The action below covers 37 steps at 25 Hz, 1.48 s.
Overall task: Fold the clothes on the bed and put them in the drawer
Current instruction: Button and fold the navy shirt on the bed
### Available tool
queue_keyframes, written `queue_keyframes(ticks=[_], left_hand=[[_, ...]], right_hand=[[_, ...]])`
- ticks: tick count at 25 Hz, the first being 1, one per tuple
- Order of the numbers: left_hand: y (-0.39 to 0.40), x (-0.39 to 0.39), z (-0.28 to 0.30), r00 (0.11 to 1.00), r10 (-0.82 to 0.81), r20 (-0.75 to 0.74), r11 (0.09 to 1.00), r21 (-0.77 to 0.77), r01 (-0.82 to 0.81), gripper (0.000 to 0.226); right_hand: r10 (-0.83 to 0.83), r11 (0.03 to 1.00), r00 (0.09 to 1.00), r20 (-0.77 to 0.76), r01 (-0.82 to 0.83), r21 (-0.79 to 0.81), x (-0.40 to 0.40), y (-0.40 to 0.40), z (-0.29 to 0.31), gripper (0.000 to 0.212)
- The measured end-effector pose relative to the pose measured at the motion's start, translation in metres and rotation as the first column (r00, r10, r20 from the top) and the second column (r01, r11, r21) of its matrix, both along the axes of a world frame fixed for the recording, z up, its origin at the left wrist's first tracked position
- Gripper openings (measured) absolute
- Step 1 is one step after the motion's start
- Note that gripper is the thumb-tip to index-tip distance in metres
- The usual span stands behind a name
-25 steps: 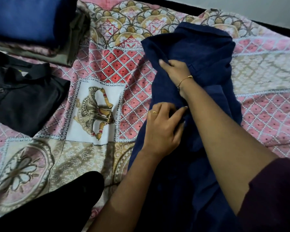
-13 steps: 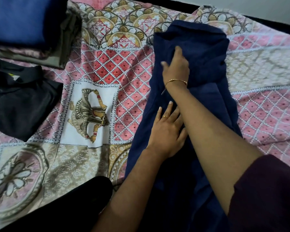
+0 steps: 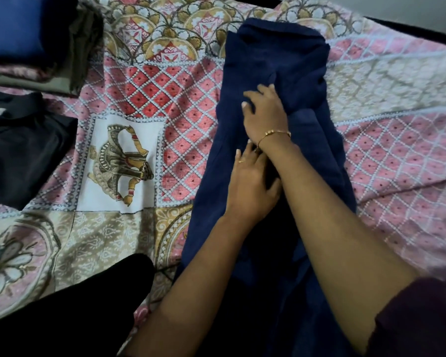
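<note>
While the long dark navy blue garment (image 3: pixel 276 60) lies lengthwise on the bed's pink, red and beige patterned bedspread (image 3: pixel 397 130), both hands sit on its middle. Head view: right hand (image 3: pixel 264 114), gold bangle (image 3: pixel 273 134) at the wrist, lies on the folded upper part of the garment, fingers spread and a bit bent over the cloth; grip state unclear, can't tell if it's pinching fabric or only pressing. Left hand (image 3: pixel 251 184), ring on one finger, rests flat on the cloth just below, fingertips touching the right wrist, fingers mostly straight, holding nothing. Forearms cross over the garment's lower half. Far left: black collared shirt (image 3: pixel 23 150) lying flat on the bedspread. Top left corner: stack of folded clothes (image 3: pixel 36 47), blue piece on top, olive and pinkish layers under it. Bottom left: black fabric (image 3: pixel 75 305), edge of frame. Bottom right: dark maroon sleeve (image 3: pixel 422 323).
</note>
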<state>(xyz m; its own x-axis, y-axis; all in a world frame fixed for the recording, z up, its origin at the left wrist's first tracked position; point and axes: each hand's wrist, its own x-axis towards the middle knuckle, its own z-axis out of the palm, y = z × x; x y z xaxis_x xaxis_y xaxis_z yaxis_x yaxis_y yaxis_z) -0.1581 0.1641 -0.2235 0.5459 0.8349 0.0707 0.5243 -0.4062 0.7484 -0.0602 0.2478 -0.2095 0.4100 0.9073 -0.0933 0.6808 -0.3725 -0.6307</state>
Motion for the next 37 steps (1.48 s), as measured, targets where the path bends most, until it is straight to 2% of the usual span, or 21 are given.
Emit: queue_keyframes(ticks=[1, 3, 5, 7, 10, 12, 14, 15, 17, 18, 20, 23, 25, 27, 29, 30, 32, 33, 34, 36, 37], left_hand=[[-0.004, -0.008, 0.000, 0.996, 0.063, 0.055, 0.997, 0.047, -0.065, 0.052], [-0.019, -0.026, -0.006, 0.980, 0.198, -0.022, 0.965, 0.182, -0.191, 0.056], [-0.045, -0.046, -0.007, 0.925, 0.343, -0.161, 0.919, 0.260, -0.296, 0.058], [-0.069, -0.067, -0.012, 0.870, 0.432, -0.237, 0.887, 0.288, -0.362, 0.054], [-0.089, -0.104, -0.020, 0.823, 0.476, -0.309, 0.867, 0.323, -0.380, 0.041], [-0.095, -0.122, -0.023, 0.815, 0.481, -0.323, 0.863, 0.341, -0.374, 0.033], [-0.101, -0.133, -0.020, 0.806, 0.483, -0.342, 0.850, 0.403, -0.338, 0.036], [-0.104, -0.134, -0.015, 0.810, 0.475, -0.344, 0.841, 0.448, -0.304, 0.039], [-0.113, -0.132, -0.004, 0.852, 0.432, -0.296, 0.824, 0.512, -0.241, 0.042], [-0.119, -0.129, -0.001, 0.882, 0.398, -0.251, 0.822, 0.526, -0.221, 0.041], [-0.134, -0.122, 0.003, 0.934, 0.305, -0.186, 0.840, 0.514, -0.172, 0.036], [-0.154, -0.122, -0.007, 0.936, 0.253, -0.245, 0.874, 0.473, -0.112, 0.030], [-0.164, -0.130, -0.013, 0.894, 0.279, -0.349, 0.912, 0.388, -0.133, 0.038], [-0.171, -0.138, -0.016, 0.874, 0.285, -0.394, 0.914, 0.386, -0.123, 0.024], [-0.175, -0.140, -0.009, 0.892, 0.289, -0.348, 0.907, 0.396, -0.139, 0.012], [-0.177, -0.137, -0.006, 0.905, 0.287, -0.314, 0.910, 0.384, -0.155, 0.012], [-0.183, -0.126, 0.006, 0.938, 0.257, -0.233, 0.930, 0.323, -0.175, 0.013], [-0.188, -0.124, 0.012, 0.956, 0.220, -0.194, 0.949, 0.270, -0.163, 0.016], [-0.194, -0.124, 0.015, 0.977, 0.139, -0.163, 0.982, 0.152, -0.115, 0.018], [-0.205, -0.128, 0.014, 0.992, -0.019, -0.123, 0.987, -0.160, -0.001, 0.022], [-0.212, -0.136, 0.010, 0.986, -0.055, -0.157, 0.984, -0.177, 0.027, 0.025]], right_hand=[[-0.082, 0.980, 0.995, -0.048, 0.089, 0.178, -0.004, -0.018, -0.001, 0.033], [-0.230, 0.853, 0.972, -0.039, 0.221, 0.473, -0.016, -0.053, -0.003, 0.029], [-0.293, 0.787, 0.956, 0.034, 0.220, 0.576, -0.033, -0.090, -0.007, 0.026], [-0.275, 0.793, 0.961, 0.022, 0.214, 0.570, -0.061, -0.126, -0.012, 0.023], [-0.211, 0.867, 0.971, -0.109, 0.237, 0.438, -0.111, -0.169, -0.015, 0.023], [-0.289, 0.920, 0.907, -0.308, 0.352, 0.173, -0.136, -0.183, -0.010, 0.030], [-0.406, 0.912, 0.776, -0.482, 0.374, -0.168, -0.148, -0.185, -0.002, 0.036], [-0.433, 0.901, 0.665, -0.609, 0.342, -0.267, -0.150, -0.184, 0.002, 0.035], [-0.427, 0.892, 0.381, -0.820, 0.326, -0.312, -0.151, -0.182, 0.008, 0.027], [-0.423, 0.884, 0.360, -0.831, 0.363, -0.293, -0.150, -0.183, 0.009, 0.023], [-0.493, 0.830, 0.439, -0.751, 0.496, -0.255, -0.142, -0.188, 0.006, 0.021], [-0.615, 0.734, 0.446, -0.651, 0.625, -0.266, -0.123, -0.201, -0.005, 0.018], [-0.623, 0.756, 0.495, -0.606, 0.581, -0.303, -0.121, -0.212, -0.008, 0.012], [-0.562, 0.825, 0.603, -0.567, 0.461, -0.327, -0.134, -0.227, -0.007, 0.022], [-0.483, 0.873, 0.708, -0.515, 0.341, -0.349, -0.149, -0.243, -0.001, 0.022], [-0.476, 0.876, 0.717, -0.508, 0.335, -0.347, -0.153, -0.250, 0.001, 0.018], [-0.522, 0.852, 0.642, -0.562, 0.427, -0.303, -0.153, -0.261, 0.010, 0.011], [-0.548, 0.830, 0.620, -0.562, 0.484, -0.275, -0.148, -0.266, 0.011, 0.013], [-0.579, 0.808, 0.640, -0.506, 0.532, -0.252, -0.143, -0.272, 0.011, 0.016], [-0.608, 0.794, 0.744, -0.278, 0.567, -0.219, -0.135, -0.289, 0.008, 0.022], [-0.587, 0.804, 0.795, -0.151, 0.552, -0.219, -0.135, -0.301, 0.005, 0.024]])
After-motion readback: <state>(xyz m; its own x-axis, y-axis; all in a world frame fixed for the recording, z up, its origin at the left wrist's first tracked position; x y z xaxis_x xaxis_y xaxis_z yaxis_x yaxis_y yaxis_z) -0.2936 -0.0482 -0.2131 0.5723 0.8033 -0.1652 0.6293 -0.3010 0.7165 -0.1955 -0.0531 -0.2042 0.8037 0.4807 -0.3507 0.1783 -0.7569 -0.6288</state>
